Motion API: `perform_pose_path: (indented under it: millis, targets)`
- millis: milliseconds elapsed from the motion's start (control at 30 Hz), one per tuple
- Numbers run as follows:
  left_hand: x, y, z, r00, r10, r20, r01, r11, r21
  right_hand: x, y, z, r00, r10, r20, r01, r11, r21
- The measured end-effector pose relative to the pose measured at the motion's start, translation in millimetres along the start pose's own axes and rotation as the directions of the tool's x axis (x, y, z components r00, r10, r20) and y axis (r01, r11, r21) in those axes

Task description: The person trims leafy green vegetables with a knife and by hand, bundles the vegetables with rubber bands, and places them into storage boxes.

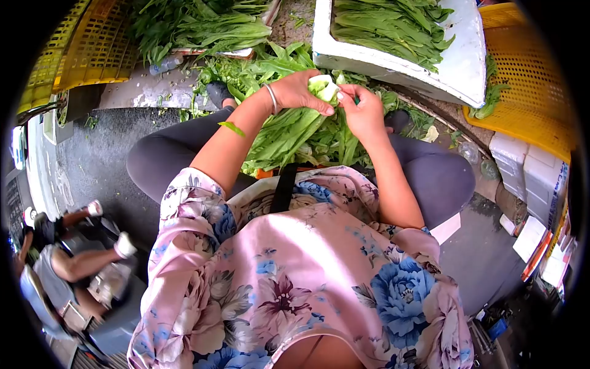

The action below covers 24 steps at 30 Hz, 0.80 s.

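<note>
My left hand, with a bracelet at the wrist, is wrapped round the pale cut base of a bunch of leafy greens. The long leaves hang down toward my lap. On the other side, my right hand has its thumb and fingertips pinched together against the edge of the pale base. A loose leaf sticks to my left forearm. Beneath and behind both hands lies a heap of loose leaves between my bent legs.
A white foam box holding greens stands ahead right, beside a yellow basket. More greens and yellow baskets are ahead left. Bottles lie on the ground. Another person on a scooter is at the left.
</note>
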<state>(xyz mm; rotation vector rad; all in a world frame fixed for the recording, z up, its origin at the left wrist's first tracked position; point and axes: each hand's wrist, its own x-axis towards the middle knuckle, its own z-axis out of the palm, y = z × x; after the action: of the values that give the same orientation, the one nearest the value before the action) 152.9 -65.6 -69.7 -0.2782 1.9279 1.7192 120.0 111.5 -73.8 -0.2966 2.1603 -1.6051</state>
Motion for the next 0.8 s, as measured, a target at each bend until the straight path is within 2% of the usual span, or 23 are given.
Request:
perform_pose_path:
  millis: [33,67,100,133,167,200,267,333,367,400,433,467,500,533,567,600,667,700,733,767,800]
  targets:
    - [1,-1,0,0.997,0.040,0.067,-0.037,0.999,-0.038,-3,-9,-1,0.992,-0.128,-0.009,0.124,0.977,-0.172]
    - [3,-1,-3,0.997,0.040,0.067,-0.038,0.999,-0.037,-5,-15,-2,0.967,-0.254,0.004,0.240,0.909,-0.340]
    - [3,3,-7,0.993,0.008,0.120,0.003,0.996,-0.085,-4,-13,-3,0.967,-0.254,0.003,0.240,0.909,-0.339]
    - [2,6,-12,0.985,-0.023,0.174,0.046,0.990,-0.131,-2,-9,-7,0.932,-0.362,-0.005,0.319,0.827,-0.462]
    - [0,5,-20,0.989,0.006,0.150,0.027,0.976,-0.218,0,-6,-12,0.885,-0.465,0.002,0.381,0.723,-0.576]
    - [2,-4,-30,0.993,0.074,0.089,-0.055,0.978,-0.203,2,-4,-16,0.912,-0.407,-0.045,0.310,0.757,-0.575]
    - [-8,-10,-54,0.993,0.110,-0.046,-0.120,0.905,-0.409,6,-2,-24,0.901,-0.424,-0.094,0.276,0.726,-0.630]
    - [-16,-21,-76,0.967,0.079,-0.242,-0.228,0.689,-0.688,5,3,-28,0.907,-0.404,-0.117,0.236,0.720,-0.653]
    - [-15,-33,-93,0.957,0.046,-0.285,-0.259,0.575,-0.776,4,4,-30,0.942,-0.314,-0.115,0.143,0.688,-0.712]
    - [-12,-51,-112,0.933,-0.067,-0.354,-0.283,0.474,-0.834,3,4,-31,0.968,-0.221,-0.120,0.052,0.642,-0.765]
    - [-14,-56,-118,0.901,-0.118,-0.418,-0.337,0.418,-0.844,5,2,-33,0.993,-0.045,-0.112,-0.061,0.614,-0.787]
    - [-16,-61,-124,0.863,-0.172,-0.476,-0.394,0.361,-0.845,6,0,-33,0.993,-0.051,-0.105,-0.051,0.619,-0.783]
    - [-17,-67,-129,0.879,-0.132,-0.459,-0.408,0.291,-0.865,6,-1,-33,0.992,0.085,-0.098,-0.130,0.637,-0.760]
    - [-19,-74,-132,0.879,-0.176,-0.443,-0.397,0.244,-0.885,6,-2,-34,0.971,0.221,-0.087,-0.212,0.640,-0.738]
    - [-18,-81,-133,0.861,-0.219,-0.459,-0.418,0.207,-0.884,6,13,-32,0.984,0.097,-0.149,-0.177,0.598,-0.782]
    - [-19,-84,-131,0.844,-0.261,-0.469,-0.439,0.168,-0.883,6,16,-31,0.984,0.097,-0.148,-0.176,0.595,-0.784]
    - [-18,-88,-125,0.845,-0.279,-0.457,-0.436,0.136,-0.889,6,22,-30,0.984,-0.047,-0.173,-0.094,0.685,-0.722]
    - [-20,-85,-121,0.845,-0.296,-0.446,-0.434,0.108,-0.894,6,19,-29,0.984,-0.046,-0.173,-0.095,0.683,-0.724]
    - [-20,-81,-115,0.846,-0.296,-0.444,-0.433,0.105,-0.895,7,16,-26,0.982,0.026,-0.189,-0.122,0.846,-0.518]
    - [-19,-77,-106,0.819,-0.345,-0.458,-0.446,0.118,-0.887,7,13,-23,0.978,0.099,-0.185,-0.149,0.950,-0.276]
    - [-17,-74,-99,0.790,-0.392,-0.470,-0.458,0.131,-0.879,6,10,-21,0.978,0.100,-0.185,-0.149,0.949,-0.278]
